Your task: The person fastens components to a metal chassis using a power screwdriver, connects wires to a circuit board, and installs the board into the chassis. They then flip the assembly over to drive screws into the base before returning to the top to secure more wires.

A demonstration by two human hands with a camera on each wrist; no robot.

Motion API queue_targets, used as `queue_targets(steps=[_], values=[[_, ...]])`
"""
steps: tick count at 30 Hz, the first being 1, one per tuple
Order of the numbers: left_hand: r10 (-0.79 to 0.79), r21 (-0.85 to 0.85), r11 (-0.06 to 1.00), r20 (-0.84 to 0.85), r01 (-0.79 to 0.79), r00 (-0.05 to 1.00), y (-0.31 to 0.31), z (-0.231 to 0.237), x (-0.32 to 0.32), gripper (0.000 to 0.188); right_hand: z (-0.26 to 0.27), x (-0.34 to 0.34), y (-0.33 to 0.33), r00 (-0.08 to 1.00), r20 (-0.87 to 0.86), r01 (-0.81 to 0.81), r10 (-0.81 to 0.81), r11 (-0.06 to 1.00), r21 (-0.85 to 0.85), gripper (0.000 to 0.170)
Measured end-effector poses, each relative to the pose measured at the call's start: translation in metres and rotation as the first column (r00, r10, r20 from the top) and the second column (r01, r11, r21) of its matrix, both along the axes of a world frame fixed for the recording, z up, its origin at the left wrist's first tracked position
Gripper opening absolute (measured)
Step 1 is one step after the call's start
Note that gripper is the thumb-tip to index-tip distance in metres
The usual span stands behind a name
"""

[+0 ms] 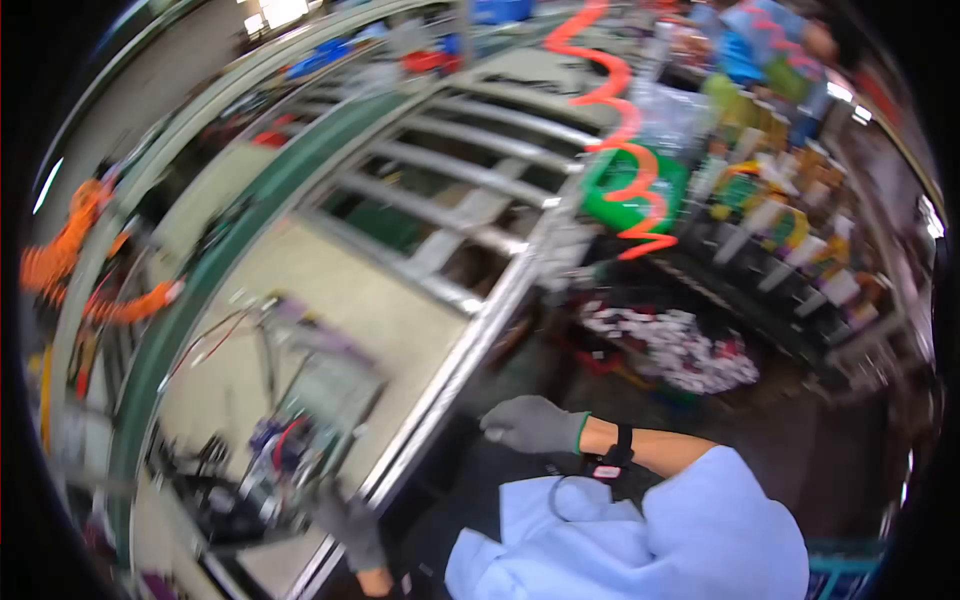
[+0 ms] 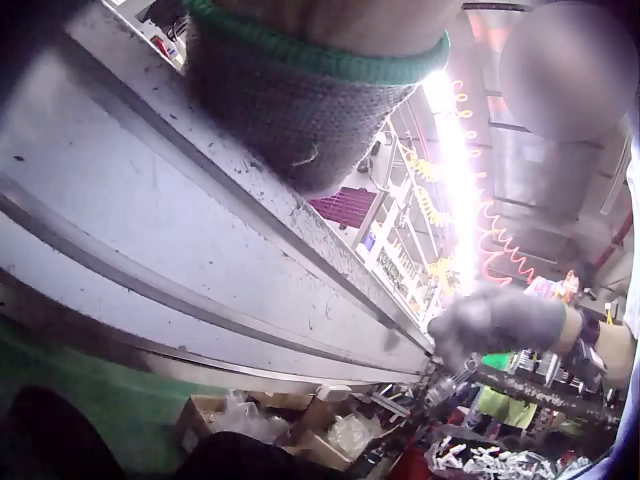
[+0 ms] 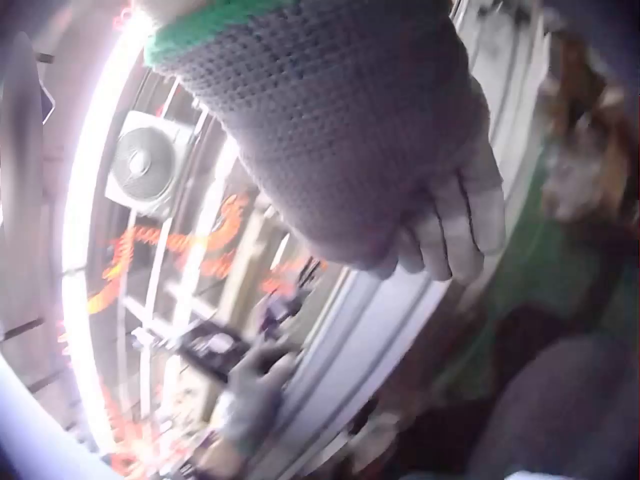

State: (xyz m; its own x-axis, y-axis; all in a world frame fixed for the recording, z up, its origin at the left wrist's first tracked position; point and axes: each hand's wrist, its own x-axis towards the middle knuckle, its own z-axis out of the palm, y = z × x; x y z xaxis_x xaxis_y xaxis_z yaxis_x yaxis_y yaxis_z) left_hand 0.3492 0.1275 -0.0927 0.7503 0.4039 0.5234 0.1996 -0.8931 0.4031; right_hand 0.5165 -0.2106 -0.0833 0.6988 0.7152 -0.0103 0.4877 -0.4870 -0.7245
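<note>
Bench, near corner: your left hand (image 1: 352, 525), gloved in grey, is reaching over the metal rail (image 1: 440, 375) toward a wired assembly (image 1: 283, 450); that assembly, the piece in hand, is lying on the cream worktop (image 1: 335, 265), just beyond your left fingertips, with dark parts (image 1: 215, 500) sitting beside it and a flat pale panel (image 1: 335, 392) lying near. Left grip: the head view is blurring the fingertips, and the left-wrist view is showing mostly cuff and glove back; you are perhaps touching the assembly, but whether you are pinching any part of it I cannot tell.

Your right hand (image 3: 400, 170) is hanging on your own side of the rail, well apart from the assembly; its fingers are lying side by side, loosely bent, and nothing is showing in them; the thumb is staying out of sight in the right-wrist view.

Step, as judged: you are seemingly handling or placing the assembly left-handed, with the right hand waiting idle; the next move is probably calling for a steady left hold, then for the right hand to be crossing the rail to help; loose wires (image 1: 215, 340) are lying close by on the worktop, so snagging is looking like the main risk.
</note>
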Motion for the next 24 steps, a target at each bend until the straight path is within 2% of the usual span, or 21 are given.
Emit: queue_targets(steps=[1, 2, 3, 4, 5, 6, 7, 8, 10, 11, 12, 13, 14, 15, 17, 18, 19, 21, 22, 24], values=[[-0.018, -0.029, 0.999, 0.099, 0.021, 0.995, 0.006, -0.013, 0.0, 0.043, -0.004, 0.006, -0.041, 0.984, 0.001, 0.18, -0.181, 0.982, -0.057, 0.03], [0.015, 0.032, 0.999, 0.047, -0.016, 0.999, 0.01, -0.015, -0.003, 0.045, -0.006, 0.012, -0.082, 0.94, 0.012, 0.339, -0.34, 0.935, -0.104, 0.032], [-0.025, -0.044, 0.999, 0.096, 0.03, 0.995, 0.006, -0.007, -0.002, 0.039, -0.009, 0.015, -0.123, 0.858, 0.04, 0.513, -0.512, 0.855, -0.078, 0.032], [-0.017, -0.04, 0.999, 0.073, 0.02, 0.997, 0.018, -0.018, -0.004, 0.027, 0.011, 0.017, -0.158, 0.761, 0.097, 0.646, -0.641, 0.762, -0.033, 0.032], [0.005, 0.144, 0.99, 0.039, -0.01, 0.999, 0.008, 0.0, 0.0, 0.023, 0.009, 0.022, -0.198, 0.619, 0.083, 0.785, -0.781, 0.618, -0.035, 0.033], [0.024, 0.246, 0.969, 0.021, -0.028, 0.999, 0.001, 0.013, 0.001, 0.028, 0.007, 0.028, -0.239, 0.457, 0.138, 0.889, -0.878, 0.453, -0.062, 0.031], [0.048, 0.346, 0.937, 0.007, -0.047, 0.999, -0.004, 0.022, 0.002, 0.034, 0.01, 0.026, -0.28, 0.356, 0.156, 0.879, -0.921, 0.387, 0.28, 0.027], [0.037, 0.351, 0.935, 0.032, -0.046, 0.999, -0.01, 0.03, 0.004, 0.028, 0.021, 0.025, -0.312, 0.201, 0.358, 0.868, -0.912, 0.335, 0.366, 0.023], [0.025, 0.359, 0.932, 0.085, -0.053, 0.996, -0.021, 0.04, 0.01, 0.018, 0.044, 0.027, -0.358, -0.062, 0.357, 0.856, -0.932, 0.134, 0.499, 0.025], [0.026, 0.354, 0.934, 0.064, -0.047, 0.998, -0.023, 0.043, 0.01, 0.018, 0.059, 0.027, -0.378, -0.16, 0.455, 0.853, -0.876, 0.109, 0.511, 0.03], [0.025, 0.35, 0.936, 0.043, -0.038, 0.999, -0.022, 0.044, 0.007, 0.019, 0.084, 0.025, -0.385, -0.164, 0.315, 0.799, -0.935, 0.061, 0.599, 0.035], [0.018, 0.346, 0.938, 0.023, -0.025, 1.0, -0.021, 0.043, 0.006, 0.019, 0.081, 0.032, -0.414, -0.339, 0.247, 0.717, -0.908, -0.079, 0.693, 0.039], [0.072, 0.304, 0.95, 0.023, -0.076, 0.997, -0.023, 0.042, 0.005, 0.021, 0.075, 0.038, -0.447, -0.443, 0.175, 0.662, -0.879, -0.189, 0.725, 0.034], [0.06, 0.301, 0.952, 0.019, -0.063, 0.998, -0.022, 0.04, 0.004, 0.022, 0.072, 0.034, -0.475, -0.536, 0.1, 0.596, -0.838, -0.292, 0.748, 0.03], [0.055, 0.297, 0.953, 0.013, -0.057, 0.998, -0.019, 0.036, 0.0, 0.023, 0.084, 0.009, -0.508, -0.625, 0.086, 0.609, -0.776, -0.415, 0.676, 0.031], [0.042, 0.359, 0.932, 0.045, -0.055, 0.998, -0.016, 0.034, 0.002, 0.024, 0.112, -0.014, -0.493, -0.684, 0.188, 0.628, -0.705, -0.436, 0.644, 0.041], [0.05, 0.325, 0.944, 0.034, -0.058, 0.998, -0.019, 0.037, 0.002, 0.024, 0.091, -0.023, -0.538, -0.771, 0.168, 0.56, -0.614, -0.528, 0.638, 0.061], [0.064, 0.256, 0.965, 0.01, -0.064, 0.998, -0.029, 0.046, 0.002, 0.024, 0.118, -0.043, -0.549, -0.819, 0.243, 0.549, -0.52, -0.587, 0.595, 0.082], [0.089, 0.273, 0.958, -0.008, -0.084, 0.996, -0.029, 0.046, 0.002, 0.025, 0.12, -0.047, -0.572, -0.82, 0.262, 0.554, -0.509, -0.589, 0.589, 0.091], [0.142, 0.304, 0.945, -0.049, -0.121, 0.989, -0.024, 0.042, 0.002, 0.026, 0.12, -0.044, -0.641, -0.755, 0.326, 0.622, -0.569, -0.465, 0.63, 0.071]])
